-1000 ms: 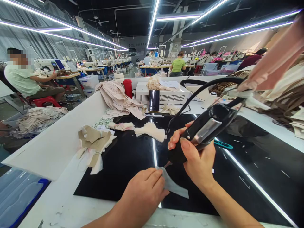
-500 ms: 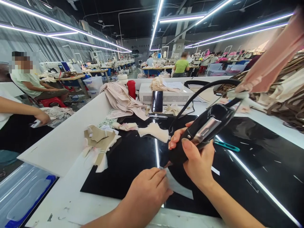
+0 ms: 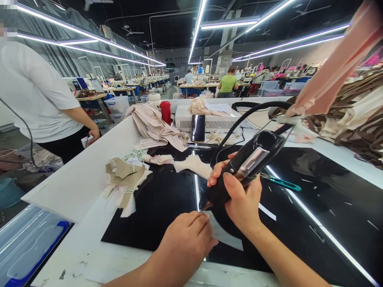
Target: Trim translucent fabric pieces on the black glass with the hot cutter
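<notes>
My right hand (image 3: 243,199) is wrapped round a black corded hand tool (image 3: 254,159) with a silver lever, held at a slant with its narrow tip low. A pink cloth strip (image 3: 329,79) is tied at the tool's upper end. My left hand (image 3: 190,241) has its fingers pressed together on a pale, thin curved fabric piece (image 3: 227,235) lying on the glossy black board (image 3: 149,223). The tool's tip is close to the left fingertips, at the fabric's upper end; whether it touches cannot be made out. Part of the fabric is hidden beneath the left hand.
Cream cut fabric (image 3: 194,165) and a tied beige bundle (image 3: 127,175) lie further back. Teal-handled snips (image 3: 287,184) sit on the right. Behind stand a phone (image 3: 198,127), a white vented box (image 3: 179,119) and a red cup (image 3: 165,112). A person in white (image 3: 48,87) stands left.
My right hand and the tool have shifted slightly left. My left hand and the fabric piece stay almost still. The person at the left has moved forward into fuller view.
</notes>
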The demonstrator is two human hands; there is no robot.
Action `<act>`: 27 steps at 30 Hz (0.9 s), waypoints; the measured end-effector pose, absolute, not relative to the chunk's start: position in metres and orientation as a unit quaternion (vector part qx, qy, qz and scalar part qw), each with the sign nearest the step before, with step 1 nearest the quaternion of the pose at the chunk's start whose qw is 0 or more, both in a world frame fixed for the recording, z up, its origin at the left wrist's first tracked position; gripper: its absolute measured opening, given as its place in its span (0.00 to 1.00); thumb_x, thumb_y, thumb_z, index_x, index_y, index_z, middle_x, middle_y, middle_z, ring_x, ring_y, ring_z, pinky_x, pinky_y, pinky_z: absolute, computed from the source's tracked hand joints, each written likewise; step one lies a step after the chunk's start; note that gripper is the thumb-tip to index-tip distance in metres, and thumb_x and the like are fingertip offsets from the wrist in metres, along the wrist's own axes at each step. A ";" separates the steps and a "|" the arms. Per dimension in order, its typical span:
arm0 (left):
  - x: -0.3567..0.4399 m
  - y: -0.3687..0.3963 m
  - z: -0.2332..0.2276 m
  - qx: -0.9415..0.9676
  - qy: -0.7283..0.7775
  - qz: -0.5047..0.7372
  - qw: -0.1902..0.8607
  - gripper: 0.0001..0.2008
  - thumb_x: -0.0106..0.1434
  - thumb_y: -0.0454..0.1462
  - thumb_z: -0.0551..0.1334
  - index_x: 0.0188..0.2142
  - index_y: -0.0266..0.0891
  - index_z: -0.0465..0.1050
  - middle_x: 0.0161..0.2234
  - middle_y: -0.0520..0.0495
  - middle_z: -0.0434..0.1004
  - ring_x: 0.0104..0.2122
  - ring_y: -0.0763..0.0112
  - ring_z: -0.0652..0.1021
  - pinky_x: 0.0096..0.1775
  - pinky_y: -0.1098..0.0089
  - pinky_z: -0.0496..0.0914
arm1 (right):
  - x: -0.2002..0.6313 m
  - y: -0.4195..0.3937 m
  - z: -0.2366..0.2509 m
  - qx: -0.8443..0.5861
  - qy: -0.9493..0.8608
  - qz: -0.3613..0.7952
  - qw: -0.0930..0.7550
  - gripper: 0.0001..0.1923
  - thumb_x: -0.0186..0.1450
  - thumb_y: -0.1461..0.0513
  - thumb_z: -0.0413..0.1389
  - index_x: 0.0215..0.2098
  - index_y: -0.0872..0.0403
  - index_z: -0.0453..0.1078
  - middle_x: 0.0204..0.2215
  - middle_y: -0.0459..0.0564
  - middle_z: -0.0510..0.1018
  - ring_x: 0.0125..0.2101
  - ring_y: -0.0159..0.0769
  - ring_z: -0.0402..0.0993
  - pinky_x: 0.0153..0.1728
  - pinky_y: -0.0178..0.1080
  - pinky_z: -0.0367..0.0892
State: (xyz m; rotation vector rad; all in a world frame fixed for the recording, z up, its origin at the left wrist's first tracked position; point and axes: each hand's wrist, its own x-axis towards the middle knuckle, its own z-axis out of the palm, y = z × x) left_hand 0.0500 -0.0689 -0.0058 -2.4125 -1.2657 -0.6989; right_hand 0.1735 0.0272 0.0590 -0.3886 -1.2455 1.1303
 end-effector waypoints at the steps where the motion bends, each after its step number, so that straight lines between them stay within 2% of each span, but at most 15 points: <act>1: 0.050 -0.069 -0.006 -0.846 -0.444 -0.248 0.161 0.14 0.77 0.38 0.50 0.41 0.34 0.72 0.43 0.47 0.81 0.44 0.68 0.81 0.48 0.66 0.77 | 0.173 0.027 0.058 -0.172 -0.548 0.498 0.650 0.16 0.66 0.57 0.62 0.47 0.46 0.62 0.28 0.39 0.75 0.25 0.32 0.71 0.30 0.39 0.69; 8: 0.049 -0.069 -0.005 -0.845 -0.445 -0.261 0.143 0.15 0.77 0.39 0.50 0.41 0.35 0.72 0.43 0.45 0.81 0.43 0.65 0.81 0.45 0.64 0.79 | 0.177 0.026 0.062 -0.178 -0.546 0.499 0.650 0.16 0.66 0.57 0.63 0.48 0.45 0.63 0.30 0.40 0.75 0.26 0.32 0.72 0.31 0.40 0.70; 15: 0.047 -0.073 0.003 -0.856 -0.448 -0.229 0.120 0.13 0.76 0.39 0.52 0.47 0.35 0.73 0.46 0.41 0.80 0.45 0.58 0.81 0.43 0.59 0.80 | 0.213 0.013 0.076 -0.216 -0.536 0.487 0.655 0.19 0.63 0.54 0.66 0.47 0.45 0.65 0.28 0.41 0.76 0.25 0.33 0.72 0.29 0.39 0.70; 27: 0.043 -0.074 0.009 -0.860 -0.444 -0.223 0.114 0.16 0.77 0.38 0.49 0.48 0.36 0.74 0.48 0.40 0.81 0.46 0.57 0.81 0.43 0.56 0.81 | 0.249 -0.008 0.068 -0.233 -0.548 0.461 0.658 0.18 0.65 0.55 0.64 0.49 0.46 0.66 0.29 0.43 0.76 0.26 0.34 0.72 0.29 0.41 0.71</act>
